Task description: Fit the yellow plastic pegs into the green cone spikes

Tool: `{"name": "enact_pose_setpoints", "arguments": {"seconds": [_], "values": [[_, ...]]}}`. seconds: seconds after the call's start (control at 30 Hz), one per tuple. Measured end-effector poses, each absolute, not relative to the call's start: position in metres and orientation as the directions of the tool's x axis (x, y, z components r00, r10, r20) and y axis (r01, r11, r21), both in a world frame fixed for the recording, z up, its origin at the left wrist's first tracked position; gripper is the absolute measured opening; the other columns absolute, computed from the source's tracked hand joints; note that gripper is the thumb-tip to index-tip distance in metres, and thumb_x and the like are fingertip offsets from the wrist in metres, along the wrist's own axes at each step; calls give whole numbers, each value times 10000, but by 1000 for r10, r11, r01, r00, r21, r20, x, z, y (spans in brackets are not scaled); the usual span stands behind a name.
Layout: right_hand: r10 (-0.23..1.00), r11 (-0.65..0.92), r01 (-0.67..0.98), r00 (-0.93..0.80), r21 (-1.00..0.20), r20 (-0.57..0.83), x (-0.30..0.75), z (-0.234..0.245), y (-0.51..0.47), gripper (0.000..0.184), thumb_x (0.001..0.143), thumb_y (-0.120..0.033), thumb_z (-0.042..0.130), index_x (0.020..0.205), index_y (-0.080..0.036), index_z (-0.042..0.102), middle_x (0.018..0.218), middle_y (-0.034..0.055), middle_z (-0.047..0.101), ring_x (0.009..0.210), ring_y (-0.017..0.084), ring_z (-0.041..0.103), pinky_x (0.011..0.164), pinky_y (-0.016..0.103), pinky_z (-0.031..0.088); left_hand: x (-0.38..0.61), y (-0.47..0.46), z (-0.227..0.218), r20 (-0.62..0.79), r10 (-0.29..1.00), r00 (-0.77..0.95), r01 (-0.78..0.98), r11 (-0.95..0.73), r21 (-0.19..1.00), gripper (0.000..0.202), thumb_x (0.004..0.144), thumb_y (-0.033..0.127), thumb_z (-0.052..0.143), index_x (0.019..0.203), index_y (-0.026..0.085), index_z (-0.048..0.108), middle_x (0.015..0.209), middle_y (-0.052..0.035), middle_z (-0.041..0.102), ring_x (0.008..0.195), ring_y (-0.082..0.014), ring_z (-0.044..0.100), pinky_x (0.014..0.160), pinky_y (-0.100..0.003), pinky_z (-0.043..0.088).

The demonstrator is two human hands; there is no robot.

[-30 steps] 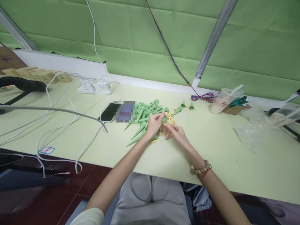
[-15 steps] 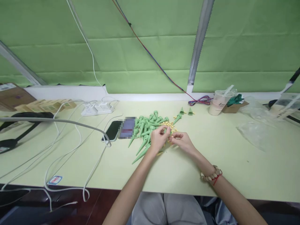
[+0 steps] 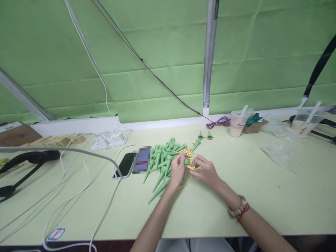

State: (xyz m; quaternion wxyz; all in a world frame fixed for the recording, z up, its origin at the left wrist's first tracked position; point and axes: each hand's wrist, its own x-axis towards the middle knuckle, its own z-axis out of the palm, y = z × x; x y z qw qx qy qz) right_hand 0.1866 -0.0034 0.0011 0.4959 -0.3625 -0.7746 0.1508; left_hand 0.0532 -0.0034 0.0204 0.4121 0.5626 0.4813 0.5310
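My left hand (image 3: 177, 170) is closed with its fingertips around a green plastic cone piece (image 3: 187, 162), only part of which shows. Close by on the right, my right hand (image 3: 207, 170) pinches a small yellow plastic piece (image 3: 190, 168) against or just beside the green one; whether they touch I cannot tell. Left of my hands lies a heap of green plastic spikes (image 3: 159, 189) with round heads. A scatter of small yellow pieces (image 3: 187, 152) spreads behind my fingers. Farther back, a green spike (image 3: 196, 145) lies near two short green cones (image 3: 200, 135) with yellow bits.
Left of the heap are a black-screened phone (image 3: 125, 166) and a blurred-out flat item (image 3: 142, 160). White cables (image 3: 107, 201) loop from a power strip (image 3: 109, 140). A drink cup (image 3: 236, 127), small cardboard box (image 3: 252, 128), plastic bag (image 3: 279, 155) and second cup (image 3: 306, 122) stand right.
My view has tilted up, so the table sits lower in the picture. My hands have drawn slightly apart, and the yellow piece in my right fingertips now shows beside the green one.
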Motion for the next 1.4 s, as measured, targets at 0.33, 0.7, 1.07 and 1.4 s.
{"name": "enact_pose_setpoints", "arguments": {"seconds": [0.33,0.7,1.07,1.4], "values": [[908,-146,-289,-419,-946,-12,176,3,1,336,607,-413,727,808,-163,628,651,-18,591,556,98,567,545,237,497,47,-6,20,282,956,-81,181,-264,947,395,804,529,405,755,169,559,448,57,394,313,-67,342,325,-200,253],[866,-280,-292,-488,-914,-110,181,3,0,342,550,-342,785,779,-145,624,719,10,656,615,92,610,600,222,518,47,-6,20,345,935,-75,293,-310,904,439,813,507,388,733,140,614,469,43,419,365,-67,305,387,-214,235],[898,-255,-251,-421,-934,-132,180,5,1,319,536,-329,782,724,-149,598,597,-26,618,573,92,599,546,205,510,49,-3,15,313,947,-66,276,-284,918,415,802,507,402,738,153,608,397,63,338,363,-77,310,393,-202,235],[949,-143,-199,-306,-969,-78,179,3,3,348,489,-317,786,670,-156,537,538,-48,569,485,82,545,440,194,467,50,0,11,274,958,-86,344,-229,911,422,783,519,411,723,158,621,422,52,389,365,-74,337,393,-196,218]]}}
